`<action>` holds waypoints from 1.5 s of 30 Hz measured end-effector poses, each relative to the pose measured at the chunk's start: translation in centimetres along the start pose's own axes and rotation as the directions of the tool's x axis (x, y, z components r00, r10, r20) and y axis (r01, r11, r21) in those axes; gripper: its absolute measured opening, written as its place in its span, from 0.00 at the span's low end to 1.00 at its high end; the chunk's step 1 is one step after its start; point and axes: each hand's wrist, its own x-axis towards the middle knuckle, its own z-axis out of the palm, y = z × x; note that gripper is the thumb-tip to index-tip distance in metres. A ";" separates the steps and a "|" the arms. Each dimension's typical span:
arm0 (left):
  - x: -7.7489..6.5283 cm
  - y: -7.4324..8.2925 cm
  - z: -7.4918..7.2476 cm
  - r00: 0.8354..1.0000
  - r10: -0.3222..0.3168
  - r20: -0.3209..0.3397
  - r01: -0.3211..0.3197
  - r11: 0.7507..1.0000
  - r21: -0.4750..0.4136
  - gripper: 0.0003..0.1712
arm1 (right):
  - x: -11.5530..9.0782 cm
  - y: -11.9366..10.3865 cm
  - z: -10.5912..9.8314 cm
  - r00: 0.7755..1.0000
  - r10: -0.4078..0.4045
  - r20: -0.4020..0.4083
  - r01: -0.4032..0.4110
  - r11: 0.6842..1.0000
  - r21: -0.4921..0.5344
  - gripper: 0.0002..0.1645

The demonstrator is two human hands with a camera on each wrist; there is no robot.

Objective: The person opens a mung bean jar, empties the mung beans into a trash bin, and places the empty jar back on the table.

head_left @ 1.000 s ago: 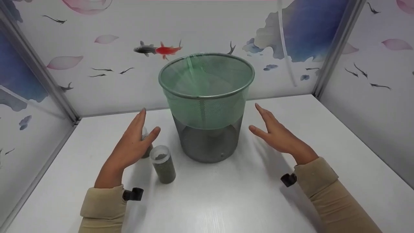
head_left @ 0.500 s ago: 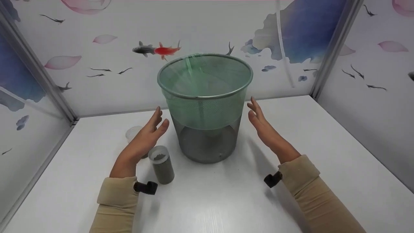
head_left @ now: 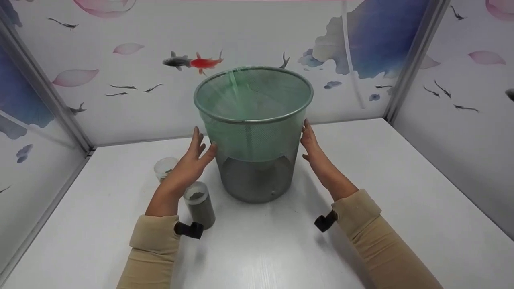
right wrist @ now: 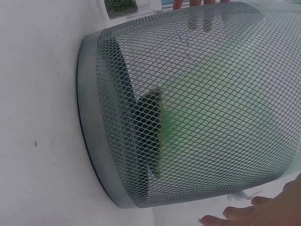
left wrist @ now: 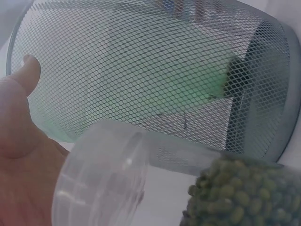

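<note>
A grey wire-mesh waste bin (head_left: pixel 257 180) stands upright on the white table, lined with a green translucent bag (head_left: pixel 257 136) folded over its rim. My left hand (head_left: pixel 182 176) is at the bin's left wall, thumb apart and fingers extended. At the right wall is my right hand (head_left: pixel 323 164), its fingers slightly bent. Whether either hand touches the mesh, I cannot tell. In front of my left hand stands a clear plastic jar (head_left: pixel 200 210), partly filled with green beans (left wrist: pixel 240 193). Another clear jar (head_left: pixel 164 166) is partly hidden behind that hand.
The white table (head_left: pixel 265 249) is enclosed by printed panels with fish and petals (head_left: pixel 120 104). Its back edge runs just behind the bin. Through the mesh in the right wrist view, a dark shape (right wrist: pixel 148 132) shows near the bin's base.
Both hands have moved inward from either side to the bin's walls. The jar behind my left hand has come more into view. The bin stays in place.
</note>
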 end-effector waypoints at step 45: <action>0.2 0.0 2.0 0.989 0.087 -0.119 -0.078 0.994 0.079 0.61 | -1.6 0.1 1.6 0.997 -0.077 -0.015 0.075 0.993 -0.095 0.75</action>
